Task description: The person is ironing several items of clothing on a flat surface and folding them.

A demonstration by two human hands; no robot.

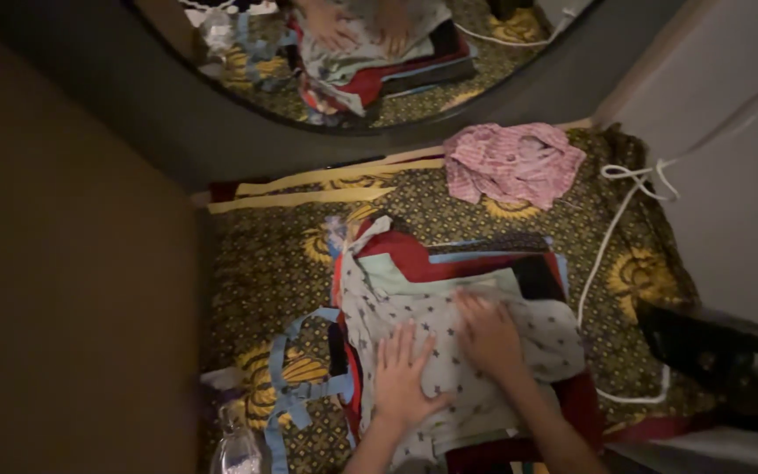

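Both my hands lie flat on a pale grey-green garment with small dark dots (449,351), which tops a stack of folded clothes. My left hand (403,373) presses its near-left part with fingers spread. My right hand (487,333) rests palm down a little farther and to the right, fingers together. Under the dotted garment I see a mint green piece (414,274), then red cloth (410,250) and a dark piece (539,276). Neither hand grips anything.
The stack sits on a patterned dark-and-yellow bedspread (265,272). A crumpled pink checked garment (511,162) lies at the far side. A white cord (611,219) runs along the right. A round mirror (370,53) hangs beyond. Light blue straps (296,386) lie near left.
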